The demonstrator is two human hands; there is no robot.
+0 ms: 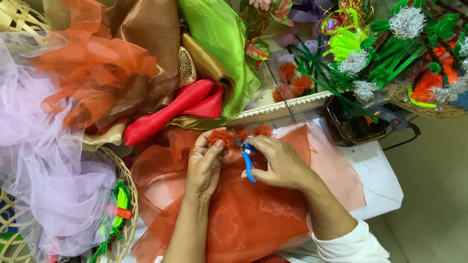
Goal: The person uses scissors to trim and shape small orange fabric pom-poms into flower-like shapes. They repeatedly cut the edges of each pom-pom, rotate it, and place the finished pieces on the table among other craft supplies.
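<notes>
On white table (375, 170), seemingly orange fabric (243, 214)

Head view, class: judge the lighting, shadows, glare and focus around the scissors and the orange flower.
Head view: even, soft light, faint shadows; the left hand, orange flower, right hand and blue scissors look fairly sharp; mild sheen on the orange fabric; the lilac tulle looks hazier.
</notes>
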